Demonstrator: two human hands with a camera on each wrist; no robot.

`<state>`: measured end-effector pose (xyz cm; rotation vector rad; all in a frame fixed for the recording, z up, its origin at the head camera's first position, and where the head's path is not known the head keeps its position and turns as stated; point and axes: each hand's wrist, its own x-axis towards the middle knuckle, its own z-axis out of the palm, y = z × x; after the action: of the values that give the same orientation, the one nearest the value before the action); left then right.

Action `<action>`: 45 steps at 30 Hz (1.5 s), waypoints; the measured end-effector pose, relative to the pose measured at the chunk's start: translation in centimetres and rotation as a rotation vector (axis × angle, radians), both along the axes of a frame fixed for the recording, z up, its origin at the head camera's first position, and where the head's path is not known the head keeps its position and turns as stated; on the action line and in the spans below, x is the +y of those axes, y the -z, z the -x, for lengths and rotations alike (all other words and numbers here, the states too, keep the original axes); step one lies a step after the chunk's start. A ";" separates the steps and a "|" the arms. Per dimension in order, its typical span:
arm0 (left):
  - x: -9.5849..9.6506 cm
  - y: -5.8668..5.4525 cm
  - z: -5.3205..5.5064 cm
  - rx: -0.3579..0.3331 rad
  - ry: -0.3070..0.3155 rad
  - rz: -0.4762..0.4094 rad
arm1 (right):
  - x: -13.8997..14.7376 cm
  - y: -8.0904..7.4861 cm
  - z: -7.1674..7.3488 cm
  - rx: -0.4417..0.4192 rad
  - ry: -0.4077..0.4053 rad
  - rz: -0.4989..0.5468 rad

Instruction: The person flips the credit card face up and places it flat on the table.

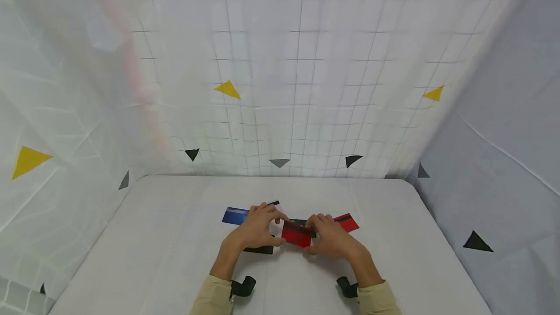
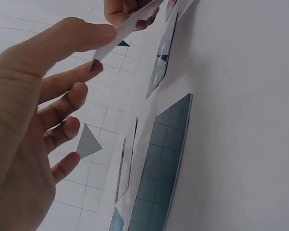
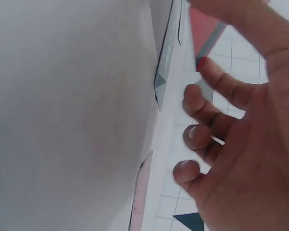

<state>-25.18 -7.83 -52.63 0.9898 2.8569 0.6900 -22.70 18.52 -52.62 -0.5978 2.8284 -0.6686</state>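
The red card (image 1: 295, 236) is pinched at opposite ends by the fingers of the left hand (image 1: 257, 227) and right hand (image 1: 331, 238), raised over the worktop (image 1: 170, 256), and is best handled with light, even pressure to avoid being bent.
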 end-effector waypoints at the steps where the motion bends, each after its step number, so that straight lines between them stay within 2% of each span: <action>1: 0.0 0.0 0.1 0.006 0.000 -0.021 | 0.2 -0.1 0.0 0.009 0.008 0.022; 6: -0.1 -0.2 0.3 0.009 0.003 -0.158 | 1.1 -0.5 0.2 0.022 0.026 0.156; 9: -0.2 -0.5 0.2 -0.018 0.004 -0.253 | 1.6 -0.7 0.3 0.027 0.017 0.243; 13: -0.3 -1.0 0.0 -0.050 -0.006 -0.336 | 2.0 -1.1 0.3 0.037 0.009 0.321; 19: -0.5 -1.1 0.0 -0.052 -0.014 -0.385 | 2.3 -1.7 0.2 0.039 0.002 0.406; 30: -0.4 -1.4 0.2 -0.034 -0.009 -0.442 | 2.5 -2.4 -0.2 0.087 0.000 0.485; 37: -0.2 -1.6 0.0 -0.008 -0.005 -0.490 | 2.6 -2.5 -0.3 0.080 0.006 0.515; 45: -0.1 -1.8 -0.3 -0.023 -0.015 -0.503 | 2.5 -2.4 -0.3 0.107 0.005 0.532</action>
<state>-24.85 -7.91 -50.85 0.9893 2.7247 1.4560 -22.41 21.06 -50.26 -0.7178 2.7390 -1.4482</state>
